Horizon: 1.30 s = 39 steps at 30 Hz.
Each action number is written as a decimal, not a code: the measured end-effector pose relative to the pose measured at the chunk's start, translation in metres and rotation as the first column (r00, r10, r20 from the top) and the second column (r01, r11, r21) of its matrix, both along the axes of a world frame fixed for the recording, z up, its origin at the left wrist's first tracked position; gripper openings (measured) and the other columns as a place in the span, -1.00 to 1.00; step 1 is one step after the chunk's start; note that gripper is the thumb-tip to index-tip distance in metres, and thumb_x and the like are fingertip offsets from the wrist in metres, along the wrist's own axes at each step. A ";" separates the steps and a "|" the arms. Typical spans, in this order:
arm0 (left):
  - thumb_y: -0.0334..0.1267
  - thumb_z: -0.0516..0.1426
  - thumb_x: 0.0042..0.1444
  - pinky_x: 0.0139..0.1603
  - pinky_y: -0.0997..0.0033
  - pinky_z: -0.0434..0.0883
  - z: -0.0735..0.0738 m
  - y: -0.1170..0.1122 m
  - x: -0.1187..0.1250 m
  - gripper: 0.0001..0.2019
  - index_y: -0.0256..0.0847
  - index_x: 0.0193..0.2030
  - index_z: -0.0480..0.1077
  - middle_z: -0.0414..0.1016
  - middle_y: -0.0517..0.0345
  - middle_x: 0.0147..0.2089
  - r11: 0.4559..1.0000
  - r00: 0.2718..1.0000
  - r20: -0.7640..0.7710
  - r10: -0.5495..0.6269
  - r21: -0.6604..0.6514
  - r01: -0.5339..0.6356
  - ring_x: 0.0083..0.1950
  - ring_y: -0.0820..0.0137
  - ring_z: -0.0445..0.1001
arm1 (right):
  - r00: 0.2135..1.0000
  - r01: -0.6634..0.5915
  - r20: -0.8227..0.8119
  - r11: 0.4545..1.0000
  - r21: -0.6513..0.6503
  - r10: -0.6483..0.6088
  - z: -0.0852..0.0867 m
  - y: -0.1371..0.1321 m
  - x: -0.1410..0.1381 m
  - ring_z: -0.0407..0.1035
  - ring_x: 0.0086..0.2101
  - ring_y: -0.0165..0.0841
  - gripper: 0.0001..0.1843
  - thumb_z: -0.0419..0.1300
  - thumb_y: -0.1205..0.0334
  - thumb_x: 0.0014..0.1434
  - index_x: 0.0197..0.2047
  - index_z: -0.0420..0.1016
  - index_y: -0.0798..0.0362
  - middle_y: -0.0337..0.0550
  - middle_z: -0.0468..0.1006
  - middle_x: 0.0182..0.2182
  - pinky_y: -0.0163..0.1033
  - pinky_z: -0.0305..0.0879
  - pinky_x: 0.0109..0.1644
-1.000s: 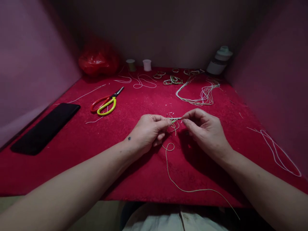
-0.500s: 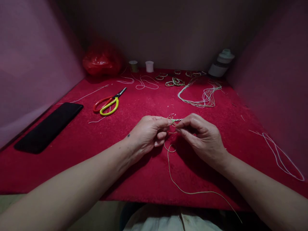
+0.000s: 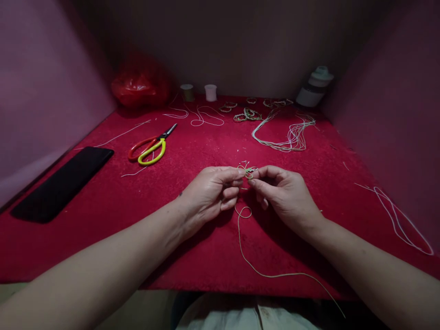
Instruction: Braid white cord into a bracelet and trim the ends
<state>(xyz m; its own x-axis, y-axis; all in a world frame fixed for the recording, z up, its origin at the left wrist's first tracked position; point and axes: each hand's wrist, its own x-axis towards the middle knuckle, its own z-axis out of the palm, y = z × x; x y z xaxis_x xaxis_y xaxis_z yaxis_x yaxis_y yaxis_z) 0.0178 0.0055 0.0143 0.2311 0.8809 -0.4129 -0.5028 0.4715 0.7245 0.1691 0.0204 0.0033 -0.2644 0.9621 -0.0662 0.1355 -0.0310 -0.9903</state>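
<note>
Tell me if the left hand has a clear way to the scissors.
Probably yes: only bare red cloth lies between the left hand and the scissors, though it pinches the knotted cord.

Nothing readable: the knotted cord (image 3: 248, 172) pinched by left hand (image 3: 209, 192) and right hand (image 3: 287, 197), the scissors (image 3: 151, 147) and black slab (image 3: 62, 183) (screen dark) left of them, show no legible lettering.

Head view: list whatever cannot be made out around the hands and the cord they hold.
All in the head view.
Knotted piece: too small and partly covered by the fingers of the left hand and right hand; its pattern is unreadable.
Trailing cord: its end fades into the dark past the near edge of the table.
Red bag: dim back corner, contents hidden.
Small loops at the back: too small to tell apart.
</note>
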 end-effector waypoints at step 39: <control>-0.28 0.18 0.09 -0.74 0.59 -0.03 0.001 -0.005 0.003 -0.80 -0.24 -0.50 0.30 0.17 0.36 -0.75 0.983 0.902 -0.426 0.076 0.184 0.004 -0.74 0.63 0.04 | 0.973 -0.095 -0.224 0.977 -0.192 0.050 -0.002 0.003 0.005 0.36 -0.67 -0.45 -0.86 0.26 0.34 0.00 -0.33 0.39 0.11 -0.27 0.49 -0.64 -0.37 0.28 -0.60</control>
